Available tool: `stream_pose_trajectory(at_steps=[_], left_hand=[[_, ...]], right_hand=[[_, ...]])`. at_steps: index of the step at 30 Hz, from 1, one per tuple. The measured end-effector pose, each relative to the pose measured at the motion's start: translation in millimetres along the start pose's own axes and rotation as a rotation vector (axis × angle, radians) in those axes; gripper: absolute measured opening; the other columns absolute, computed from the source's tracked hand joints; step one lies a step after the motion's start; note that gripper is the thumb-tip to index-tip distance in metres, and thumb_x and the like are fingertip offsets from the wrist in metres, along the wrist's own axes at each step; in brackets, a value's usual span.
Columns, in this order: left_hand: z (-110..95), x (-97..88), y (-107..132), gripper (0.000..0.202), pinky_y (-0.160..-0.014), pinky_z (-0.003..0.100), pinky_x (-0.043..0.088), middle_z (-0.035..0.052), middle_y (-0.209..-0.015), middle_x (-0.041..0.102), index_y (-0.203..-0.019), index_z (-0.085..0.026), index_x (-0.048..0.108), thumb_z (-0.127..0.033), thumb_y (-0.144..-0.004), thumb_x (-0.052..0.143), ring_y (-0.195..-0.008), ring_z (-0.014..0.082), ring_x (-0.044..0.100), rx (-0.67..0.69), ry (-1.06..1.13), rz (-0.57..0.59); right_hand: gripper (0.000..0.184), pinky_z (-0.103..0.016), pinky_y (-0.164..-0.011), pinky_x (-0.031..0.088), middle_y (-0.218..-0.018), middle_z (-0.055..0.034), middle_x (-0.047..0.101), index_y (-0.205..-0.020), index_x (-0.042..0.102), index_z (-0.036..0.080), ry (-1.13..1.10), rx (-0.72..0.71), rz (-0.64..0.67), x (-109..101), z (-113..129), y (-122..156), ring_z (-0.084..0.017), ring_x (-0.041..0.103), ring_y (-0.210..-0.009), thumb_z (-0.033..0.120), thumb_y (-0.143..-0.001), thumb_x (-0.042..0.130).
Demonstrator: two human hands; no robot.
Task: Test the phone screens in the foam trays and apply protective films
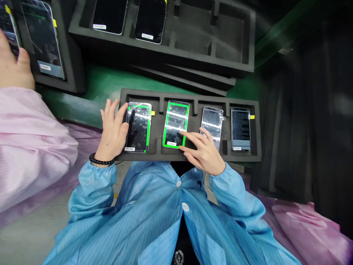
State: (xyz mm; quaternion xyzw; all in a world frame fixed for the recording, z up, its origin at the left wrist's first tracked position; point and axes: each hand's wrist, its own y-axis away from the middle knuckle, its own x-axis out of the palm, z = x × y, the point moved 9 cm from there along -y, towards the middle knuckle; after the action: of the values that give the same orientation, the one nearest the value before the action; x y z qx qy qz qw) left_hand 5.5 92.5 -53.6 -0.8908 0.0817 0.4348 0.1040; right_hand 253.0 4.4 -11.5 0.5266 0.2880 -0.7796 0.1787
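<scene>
Several smartphones lie face up in a black foam tray [190,156]. At the tray's left end, my left hand [113,129] has its fingers spread, thumb and forefinger at the left edge of the first phone [138,129]. Green bars line part of that phone's screen. My right hand [202,151] reaches over the second phone [176,123], a fingertip at its screen, which has a green border almost all round. Its fingers are apart and hold nothing. Under that hand the third phone [212,121] is partly hidden; it and the fourth phone [241,129] show lines of text.
Behind lies a larger foam tray [234,66] with two dark-screened phones and bare compartments. At left, another person's hand [16,70] in a pink sleeve touches a phone in another foam tray [74,73]. Pink fabric [311,228] shows at lower right.
</scene>
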Motion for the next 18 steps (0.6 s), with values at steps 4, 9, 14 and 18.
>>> stream_pose_trajectory(at_steps=[4,9,14,18], left_hand=[[-2,-0.7,0,0.073,-0.127,0.058,0.001,0.0152,-0.166,0.023,-0.154,-0.019,0.034,-0.064,-0.1,0.014,-0.158,0.0306,0.006,-0.015,-0.009,0.001],[0,0.6,0,0.074,-0.127,0.057,0.0,0.0162,-0.166,0.023,-0.154,-0.017,0.035,-0.064,-0.1,0.015,-0.158,0.0301,0.006,-0.019,-0.01,0.004],[-1,-1.0,1,0.073,-0.127,0.057,-0.001,0.0166,-0.166,0.022,-0.155,-0.016,0.033,-0.062,-0.101,0.015,-0.158,0.0297,0.006,-0.024,-0.015,0.004],[-1,-0.8,0,0.072,-0.127,0.059,0.001,0.0171,-0.165,0.023,-0.155,-0.015,0.033,-0.061,-0.102,0.016,-0.158,0.0304,0.006,-0.021,-0.03,0.006]], right_hand=[[0.027,-0.054,-0.116,0.035,-0.146,-0.0096,0.059,-0.106,0.078,0.022,0.006,0.0,0.023,1,0,3,-0.025,0.057,-0.121,0.024,-0.097,0.053],[0.026,-0.053,-0.114,0.038,-0.144,-0.0098,0.06,-0.104,0.078,0.022,0.022,0.006,0.005,-4,-2,7,-0.024,0.058,-0.12,0.023,-0.097,0.052],[0.024,-0.051,-0.111,0.042,-0.139,-0.0093,0.064,-0.096,0.077,0.023,0.063,0.014,-0.047,-12,-4,9,-0.023,0.059,-0.118,0.022,-0.097,0.053],[0.025,-0.052,-0.112,0.04,-0.143,-0.0098,0.06,-0.101,0.076,0.023,0.095,0.07,-0.04,-12,-11,-3,-0.023,0.056,-0.121,0.026,-0.099,0.052]])
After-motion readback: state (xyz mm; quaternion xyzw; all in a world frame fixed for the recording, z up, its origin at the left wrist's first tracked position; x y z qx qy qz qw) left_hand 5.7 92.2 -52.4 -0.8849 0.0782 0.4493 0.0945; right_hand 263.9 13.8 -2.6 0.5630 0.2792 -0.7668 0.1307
